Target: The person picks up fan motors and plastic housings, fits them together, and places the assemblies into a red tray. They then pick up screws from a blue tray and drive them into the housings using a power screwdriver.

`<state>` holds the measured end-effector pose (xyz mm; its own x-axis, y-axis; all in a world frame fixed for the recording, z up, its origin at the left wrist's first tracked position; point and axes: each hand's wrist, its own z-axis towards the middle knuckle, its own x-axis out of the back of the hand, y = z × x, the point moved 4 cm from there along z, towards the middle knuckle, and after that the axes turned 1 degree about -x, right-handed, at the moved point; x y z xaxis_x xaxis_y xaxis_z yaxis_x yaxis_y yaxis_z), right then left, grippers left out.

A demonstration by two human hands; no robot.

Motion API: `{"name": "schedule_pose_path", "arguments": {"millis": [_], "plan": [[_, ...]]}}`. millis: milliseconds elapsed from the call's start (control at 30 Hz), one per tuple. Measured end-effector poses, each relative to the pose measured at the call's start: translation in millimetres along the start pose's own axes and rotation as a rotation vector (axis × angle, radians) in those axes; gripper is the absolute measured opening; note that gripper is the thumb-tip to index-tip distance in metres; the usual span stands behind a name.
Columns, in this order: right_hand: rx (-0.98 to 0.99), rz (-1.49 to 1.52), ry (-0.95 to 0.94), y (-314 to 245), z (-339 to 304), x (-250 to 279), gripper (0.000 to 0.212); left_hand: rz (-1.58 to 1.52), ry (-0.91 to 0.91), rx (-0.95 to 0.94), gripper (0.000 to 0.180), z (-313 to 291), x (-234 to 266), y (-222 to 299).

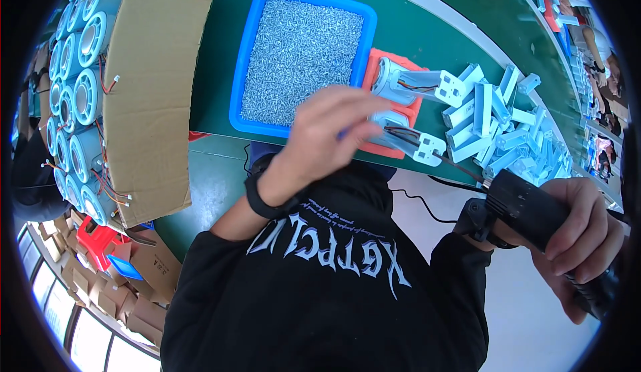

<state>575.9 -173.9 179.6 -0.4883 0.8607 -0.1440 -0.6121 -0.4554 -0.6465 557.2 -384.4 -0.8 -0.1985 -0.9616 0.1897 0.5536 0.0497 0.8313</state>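
My left hand (330, 128) is blurred, its fingers stretched out over the lower of two pale round housings, thumb apart from them; whether it touches the housing I cannot tell. Both housings sit in a coral-red holder (415, 110). A white channel-shaped bracket (427, 148) with wires inside extends right from the lower housing; a similar bracket (449, 88) extends from the upper one. My right hand (582, 235) is closed around a black electric screwdriver (527, 205). Its long thin bit reaches the end plate of the lower bracket; exact contact is too small to make out.
A blue tray (238, 98) full of small silver screws stands on the green table, left of the holder. Loose white brackets (491, 115) are heaped at right. Stacked round housings with wires (87, 98) stand behind cardboard (153, 92) at left. Other people are at far right.
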Motion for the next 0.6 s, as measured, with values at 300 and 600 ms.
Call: {"name": "schedule_pose_path", "arguments": {"millis": [300, 600], "plan": [[-0.133, 0.012, -0.173, 25.5, 1.2, -13.7, 0.020, 0.541, -0.428, 0.345, 0.010, -11.4, 23.9, -37.6], [-0.102, 0.058, -0.218, 23.4, -0.7, -18.3, 0.013, 0.440, -0.433, 0.356, 0.006, -8.1, 23.1, -35.9]]}}
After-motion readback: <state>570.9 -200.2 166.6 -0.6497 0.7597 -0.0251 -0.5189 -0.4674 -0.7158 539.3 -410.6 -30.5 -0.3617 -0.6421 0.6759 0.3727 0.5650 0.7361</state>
